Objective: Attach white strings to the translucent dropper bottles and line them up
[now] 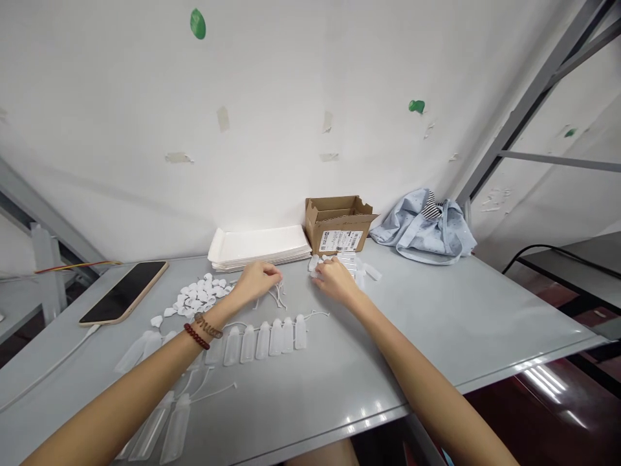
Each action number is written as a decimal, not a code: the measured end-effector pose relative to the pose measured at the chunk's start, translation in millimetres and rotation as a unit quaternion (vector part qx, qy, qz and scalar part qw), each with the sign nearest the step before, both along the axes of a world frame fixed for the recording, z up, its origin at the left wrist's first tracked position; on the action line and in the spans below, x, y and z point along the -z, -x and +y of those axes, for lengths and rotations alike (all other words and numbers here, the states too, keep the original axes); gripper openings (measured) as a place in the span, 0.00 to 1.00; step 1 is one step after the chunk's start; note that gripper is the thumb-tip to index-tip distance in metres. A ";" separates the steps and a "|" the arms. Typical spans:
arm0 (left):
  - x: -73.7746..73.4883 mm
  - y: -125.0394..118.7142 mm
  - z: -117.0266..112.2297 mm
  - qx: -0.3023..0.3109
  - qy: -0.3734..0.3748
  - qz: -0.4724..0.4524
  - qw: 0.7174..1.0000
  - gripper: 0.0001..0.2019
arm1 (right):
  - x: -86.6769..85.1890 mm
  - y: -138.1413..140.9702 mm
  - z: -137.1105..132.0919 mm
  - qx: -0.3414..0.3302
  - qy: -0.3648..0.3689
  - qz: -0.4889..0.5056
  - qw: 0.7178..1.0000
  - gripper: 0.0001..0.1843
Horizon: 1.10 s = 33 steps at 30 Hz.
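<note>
My left hand (pixel 259 279) is closed in a pinch above several loose white cords (pixel 277 296); what its fingertips hold is hidden. My right hand (pixel 336 279) has bent fingers down among small translucent plastic pieces (pixel 371 270) in front of the cardboard box, and I cannot make out what they grip. Left of my left hand lies a heap of small white caps (pixel 196 296). Nearer me, slim translucent plastic tubes (pixel 263 340) lie in a row, some with white cords. More tubes (pixel 175 428) lie by my left forearm, which partly covers the group.
A stack of white trays (pixel 262 246) and an open cardboard box (pixel 339 226) stand against the wall. A phone (pixel 123 292) with a white cable lies at left. The light-blue cloth bag (pixel 427 230) rests at the back right. Metal frame bars flank the grey table (pixel 451 323).
</note>
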<state>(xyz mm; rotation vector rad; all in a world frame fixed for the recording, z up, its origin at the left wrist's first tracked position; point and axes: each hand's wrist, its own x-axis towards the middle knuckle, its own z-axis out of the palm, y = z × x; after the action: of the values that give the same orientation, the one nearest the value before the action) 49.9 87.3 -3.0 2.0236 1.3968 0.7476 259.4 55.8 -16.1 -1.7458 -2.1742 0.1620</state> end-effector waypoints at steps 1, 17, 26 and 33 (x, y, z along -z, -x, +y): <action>-2.0 1.0 0.5 -0.004 0.016 -0.025 1.000 0.09 | -1.7 0.2 -0.9 -0.004 -0.003 0.019 1.000 0.06; -23.7 4.4 -0.3 -0.042 0.051 -0.294 0.953 0.15 | -11.8 17.9 -14.3 -0.044 -0.077 0.295 0.951 0.09; -39.4 -6.8 -4.8 -0.004 0.040 -0.347 0.937 0.17 | -10.8 19.4 -16.8 -0.056 -0.088 0.335 0.937 0.10; -44.1 -10.2 -18.0 0.014 0.040 -0.296 0.954 0.17 | -12.5 20.4 -18.9 -0.083 -0.096 0.363 0.923 0.13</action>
<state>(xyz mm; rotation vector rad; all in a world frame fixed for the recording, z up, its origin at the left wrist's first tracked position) 60.1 69.3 41.1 1.5625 1.0209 1.1455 239.0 36.9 -3.6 -1.1338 -1.7012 0.5264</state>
